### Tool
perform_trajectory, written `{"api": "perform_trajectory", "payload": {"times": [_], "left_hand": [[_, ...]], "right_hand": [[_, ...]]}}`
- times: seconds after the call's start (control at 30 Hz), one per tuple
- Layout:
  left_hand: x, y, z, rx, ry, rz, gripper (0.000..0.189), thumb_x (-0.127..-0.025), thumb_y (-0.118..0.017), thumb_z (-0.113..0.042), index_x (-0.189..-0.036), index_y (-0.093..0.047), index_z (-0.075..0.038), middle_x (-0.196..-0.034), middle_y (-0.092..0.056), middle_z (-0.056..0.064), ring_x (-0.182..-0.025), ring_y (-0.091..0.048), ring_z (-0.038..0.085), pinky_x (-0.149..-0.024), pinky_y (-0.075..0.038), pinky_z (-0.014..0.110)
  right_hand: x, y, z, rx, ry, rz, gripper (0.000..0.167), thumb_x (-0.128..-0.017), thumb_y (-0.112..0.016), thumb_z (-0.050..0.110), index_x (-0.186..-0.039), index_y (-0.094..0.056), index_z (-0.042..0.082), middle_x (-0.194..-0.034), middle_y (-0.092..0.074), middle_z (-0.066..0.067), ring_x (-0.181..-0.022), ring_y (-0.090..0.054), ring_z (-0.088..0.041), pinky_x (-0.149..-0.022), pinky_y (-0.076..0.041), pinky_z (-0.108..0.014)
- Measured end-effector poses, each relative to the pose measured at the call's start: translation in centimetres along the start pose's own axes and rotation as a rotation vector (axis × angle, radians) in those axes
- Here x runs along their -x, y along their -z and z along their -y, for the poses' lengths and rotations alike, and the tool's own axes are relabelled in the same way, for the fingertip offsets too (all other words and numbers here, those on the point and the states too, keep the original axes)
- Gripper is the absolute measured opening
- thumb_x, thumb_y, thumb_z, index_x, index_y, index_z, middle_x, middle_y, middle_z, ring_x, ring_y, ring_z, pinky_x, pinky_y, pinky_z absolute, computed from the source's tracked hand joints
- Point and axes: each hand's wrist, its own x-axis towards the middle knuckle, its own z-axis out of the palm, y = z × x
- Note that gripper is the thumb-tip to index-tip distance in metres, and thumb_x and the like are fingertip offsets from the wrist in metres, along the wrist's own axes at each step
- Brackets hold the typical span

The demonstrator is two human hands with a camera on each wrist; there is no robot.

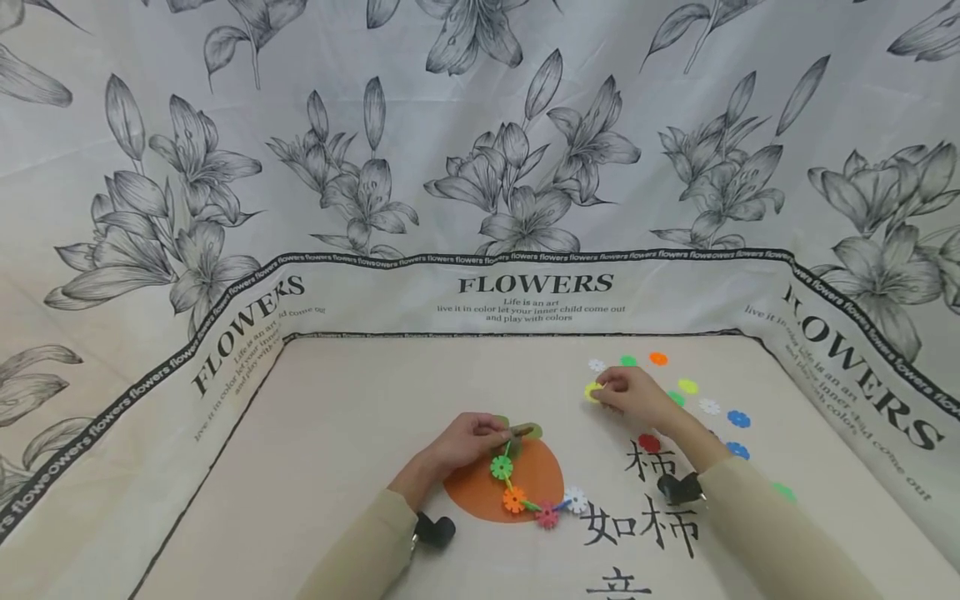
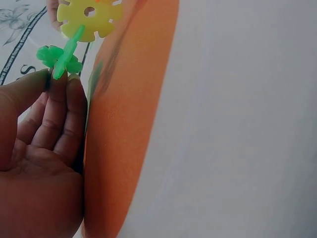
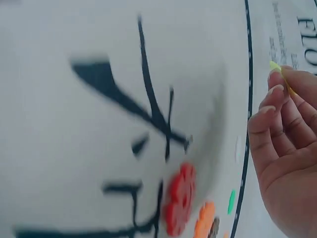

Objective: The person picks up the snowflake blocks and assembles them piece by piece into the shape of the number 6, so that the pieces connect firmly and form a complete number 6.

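My left hand [image 1: 468, 439] pinches the upper end of a chain of notched plastic snowflake discs over the printed orange persimmon [image 1: 465, 492]. Along the chain are a green disc [image 1: 501, 467], an orange disc [image 1: 513, 499], a red disc [image 1: 547, 516] and a white disc [image 1: 576, 500], with edge-on discs between them. In the left wrist view, thumb and fingers grip a green disc [image 2: 63, 59] slotted into a yellow disc [image 2: 89, 20]. Farther right, my right hand [image 1: 636, 396] pinches a single yellow disc [image 1: 592, 392] between thumb and fingertips, apart from the chain.
Loose discs lie around the right forearm, among them an orange disc [image 1: 657, 358], a yellow disc [image 1: 687, 387], a blue disc [image 1: 738, 418] and a red disc [image 1: 648, 443]. Black printed characters [image 1: 641, 527] mark the cloth. Flower-printed fabric [image 1: 525, 292] walls the back and sides.
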Motion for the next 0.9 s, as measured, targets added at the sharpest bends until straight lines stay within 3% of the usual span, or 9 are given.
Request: {"api": "perform_trajectory", "payload": {"times": [0.33, 0.57, 0.9], "left_hand": [[0.1, -0.1, 0.1, 0.011, 0.002, 0.002, 0.016, -0.100, -0.067, -0.015, -0.105, -0.070, 0.000, -0.084, -0.070, 0.001, -0.080, -0.064, 0.012, -0.080, -0.052, 0.025], [0.1, -0.2, 0.1, 0.013, 0.013, 0.010, 0.015, -0.101, -0.066, -0.015, -0.103, -0.070, 0.000, -0.082, -0.069, 0.000, -0.080, -0.062, 0.012, -0.078, -0.050, 0.024], [-0.1, 0.0, 0.0, -0.004, 0.019, 0.020, 0.017, -0.101, -0.066, -0.016, -0.097, -0.071, -0.001, -0.079, -0.069, 0.000, -0.080, -0.062, 0.012, -0.080, -0.051, 0.024]], "right_hand": [[1.5, -3.5, 2.4, -0.204, 0.034, 0.083, 0.032, -0.100, -0.066, 0.014, -0.123, -0.063, -0.009, -0.094, -0.072, -0.023, -0.078, -0.064, -0.020, -0.070, -0.056, -0.030], [1.9, -5.3, 2.9, -0.286, 0.059, 0.176, 0.036, -0.100, -0.066, 0.012, -0.128, -0.058, -0.009, -0.094, -0.072, -0.028, -0.080, -0.066, -0.027, -0.074, -0.058, -0.033], [2.2, -7.0, 3.3, -0.372, 0.050, 0.212, 0.034, -0.100, -0.063, 0.008, -0.128, -0.056, -0.011, -0.095, -0.071, -0.030, -0.077, -0.066, -0.020, -0.072, -0.057, -0.030]]}}
